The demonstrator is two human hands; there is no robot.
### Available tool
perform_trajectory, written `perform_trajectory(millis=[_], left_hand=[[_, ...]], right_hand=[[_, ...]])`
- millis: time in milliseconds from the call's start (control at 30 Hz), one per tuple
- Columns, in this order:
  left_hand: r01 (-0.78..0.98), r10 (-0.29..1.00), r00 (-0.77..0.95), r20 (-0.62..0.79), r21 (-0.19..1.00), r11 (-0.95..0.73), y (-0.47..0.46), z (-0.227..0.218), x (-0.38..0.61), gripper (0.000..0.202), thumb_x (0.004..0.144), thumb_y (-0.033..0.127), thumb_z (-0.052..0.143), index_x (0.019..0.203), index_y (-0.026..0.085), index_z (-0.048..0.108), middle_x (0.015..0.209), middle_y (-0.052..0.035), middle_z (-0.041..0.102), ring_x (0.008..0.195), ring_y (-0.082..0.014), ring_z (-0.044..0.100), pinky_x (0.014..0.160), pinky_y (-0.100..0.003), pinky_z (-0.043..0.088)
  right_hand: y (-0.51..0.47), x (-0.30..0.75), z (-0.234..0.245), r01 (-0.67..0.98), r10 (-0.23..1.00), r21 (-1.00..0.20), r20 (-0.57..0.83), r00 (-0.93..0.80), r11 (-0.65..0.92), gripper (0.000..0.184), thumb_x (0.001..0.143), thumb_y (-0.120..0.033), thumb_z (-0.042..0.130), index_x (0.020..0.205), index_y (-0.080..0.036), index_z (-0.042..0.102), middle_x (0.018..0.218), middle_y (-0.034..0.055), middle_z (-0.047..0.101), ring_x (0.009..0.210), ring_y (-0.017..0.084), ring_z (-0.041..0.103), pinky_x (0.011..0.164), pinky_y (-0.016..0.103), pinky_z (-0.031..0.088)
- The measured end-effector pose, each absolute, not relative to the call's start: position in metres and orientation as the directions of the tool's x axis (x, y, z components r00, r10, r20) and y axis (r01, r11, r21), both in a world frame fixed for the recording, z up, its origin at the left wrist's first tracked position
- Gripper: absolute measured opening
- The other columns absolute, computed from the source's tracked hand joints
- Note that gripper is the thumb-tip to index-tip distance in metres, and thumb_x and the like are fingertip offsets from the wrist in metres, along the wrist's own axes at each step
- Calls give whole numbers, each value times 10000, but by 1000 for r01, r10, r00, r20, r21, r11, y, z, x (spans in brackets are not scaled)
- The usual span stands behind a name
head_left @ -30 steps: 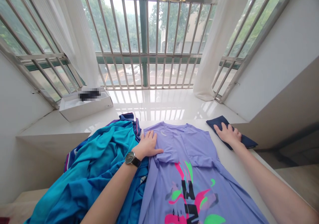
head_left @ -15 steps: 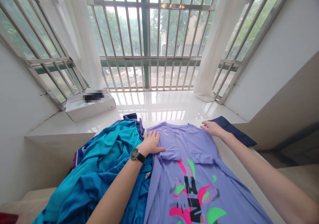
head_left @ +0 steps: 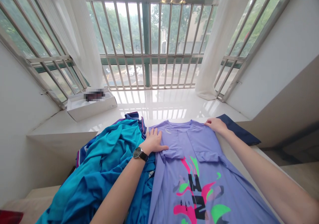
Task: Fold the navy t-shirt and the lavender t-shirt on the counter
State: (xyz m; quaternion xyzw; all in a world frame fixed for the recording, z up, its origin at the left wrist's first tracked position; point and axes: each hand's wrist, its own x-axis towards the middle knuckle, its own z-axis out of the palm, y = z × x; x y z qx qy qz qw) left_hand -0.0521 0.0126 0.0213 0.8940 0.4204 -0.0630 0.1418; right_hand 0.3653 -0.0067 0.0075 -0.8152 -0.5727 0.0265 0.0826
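A lilac T-shirt (head_left: pixel 199 171) with a pink, green and black print lies flat on the table, its sleeves folded inward. My left hand (head_left: pixel 154 141), a watch on its wrist, rests flat with fingers spread on the shirt's left shoulder. My right hand (head_left: pixel 216 124) touches the shirt's right shoulder corner, its fingers curled at the fabric edge. Just behind that hand lies a folded navy cloth (head_left: pixel 239 131).
A heap of teal and blue garments (head_left: pixel 99 171) fills the table's left side. A white box (head_left: pixel 92 103) sits on the glossy white window ledge (head_left: pixel 164 103). Barred windows and white curtains stand behind. A grey wall rises on the right.
My right hand left the navy cloth and moved left onto the lilac shirt's right shoulder. My left hand stayed on the shirt's left shoulder.
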Motion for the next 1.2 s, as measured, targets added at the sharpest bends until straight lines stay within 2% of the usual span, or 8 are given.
perform_trajectory(millis=[100, 200, 300, 567, 700, 900, 1067, 1200], left_hand=[[771, 736, 637, -230, 200, -605, 13, 22, -52, 1010, 781, 741, 502, 1500, 76, 258, 1573, -266, 185, 1465, -417, 115, 1152, -598, 101], [771, 749, 636, -184, 189, -608, 14, 22, -50, 872, 849, 675, 453, 1474, 84, 315, 1568, -254, 213, 1464, -396, 147, 1154, -595, 109], [765, 755, 642, -132, 172, -621, 15, 19, -48, 747, 886, 613, 431, 1437, 111, 381, 1561, -224, 255, 1460, -369, 176, 1159, -572, 141], [741, 732, 669, -128, 194, -643, 15, 10, -47, 755, 884, 622, 424, 1439, 112, 381, 1548, -215, 287, 1453, -373, 189, 1163, -548, 155], [743, 732, 667, -137, 198, -640, 14, 13, -48, 764, 876, 618, 440, 1442, 109, 372, 1552, -208, 282, 1451, -378, 187, 1164, -535, 156], [740, 731, 670, -131, 207, -640, 14, 11, -49, 794, 862, 639, 447, 1450, 113, 354, 1549, -204, 283, 1451, -389, 171, 1160, -544, 157], [740, 733, 669, -126, 209, -639, 16, 8, -48, 788, 857, 638, 456, 1448, 127, 359, 1549, -199, 287, 1452, -392, 169, 1160, -553, 156], [739, 728, 670, -145, 218, -637, 15, 12, -48, 792, 854, 633, 467, 1455, 131, 348, 1555, -193, 278, 1455, -395, 158, 1161, -555, 154]], right_hand=[[-19, 353, 5, 940, 930, -169, 173, 325, -297, 308, 908, -372, 456, 955, -207, 711, 1105, 119, 697, 1035, 274, 639, 800, 348, 496], [-33, 343, 1, 985, 971, -166, 223, 82, -45, 301, 922, -341, 431, 991, -222, 699, 1113, 92, 691, 1055, 241, 626, 885, 337, 483], [-44, 344, -3, 968, 972, -173, 179, -151, 182, 276, 883, -273, 459, 986, -214, 709, 1050, 90, 709, 978, 235, 654, 901, 348, 493], [-37, 317, 0, 904, 960, -347, 214, -182, 249, 285, 884, -396, 521, 1037, -246, 708, 1162, 94, 688, 1123, 264, 609, 1018, 416, 451], [-27, 289, 3, 869, 965, -421, 145, -219, 260, 282, 868, -393, 531, 1017, -239, 715, 1056, 81, 717, 1021, 255, 645, 954, 394, 476], [-16, 278, 7, 901, 978, -386, 12, -210, 198, 262, 797, -426, 606, 922, -229, 725, 840, 43, 687, 797, 206, 636, 780, 319, 493], [-14, 278, 9, 872, 977, -448, 14, -215, 198, 299, 786, -489, 597, 810, -209, 701, 871, 58, 678, 838, 213, 630, 805, 325, 497], [-11, 282, 8, 837, 988, -530, 4, -157, 135, 286, 795, -493, 577, 821, -224, 670, 863, 47, 693, 840, 214, 634, 829, 338, 500]])
